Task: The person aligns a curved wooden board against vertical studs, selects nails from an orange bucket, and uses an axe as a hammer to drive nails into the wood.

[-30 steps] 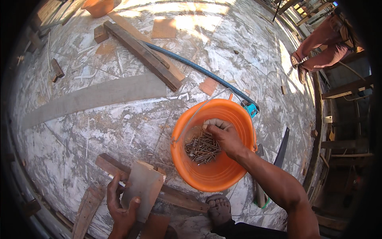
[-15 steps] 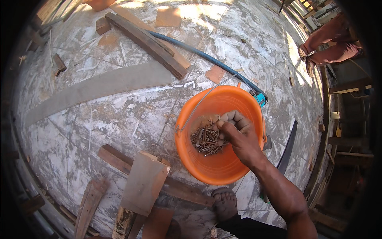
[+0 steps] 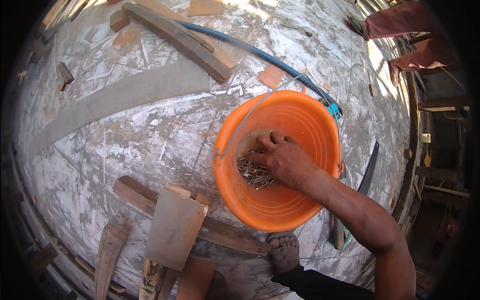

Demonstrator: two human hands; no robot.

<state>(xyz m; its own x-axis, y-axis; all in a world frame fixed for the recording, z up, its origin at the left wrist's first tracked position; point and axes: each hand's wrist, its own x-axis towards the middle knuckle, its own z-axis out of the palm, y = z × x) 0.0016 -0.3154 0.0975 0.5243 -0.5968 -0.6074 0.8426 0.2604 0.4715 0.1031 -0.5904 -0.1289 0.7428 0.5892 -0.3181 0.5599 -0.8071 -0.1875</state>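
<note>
Below me stands an orange bucket (image 3: 275,215) with a thin wire handle (image 3: 245,117) tilted toward its far side. A heap of loose nails (image 3: 256,172) lies at the bottom, toward the left. My right hand (image 3: 287,157) reaches down into the bucket from the lower right, back of the hand up. Its bent fingers close over nails at the right of the heap; the fingertips and thumb are mostly hidden. My left hand does not show.
Wooden offcuts (image 3: 177,225) lie at lower left beside my foot (image 3: 284,250). A grey board (image 3: 125,102), a wooden beam (image 3: 177,42) and a blue hose (image 3: 240,45) lie farther off. A dark blade (image 3: 369,170) lies right of the bucket. Another person's legs (image 3: 405,20) stand at upper right.
My right hand has gone from a raised pinch above the nails down to the heap, fingers now lower and spread wider. The other person's legs have moved farther apart.
</note>
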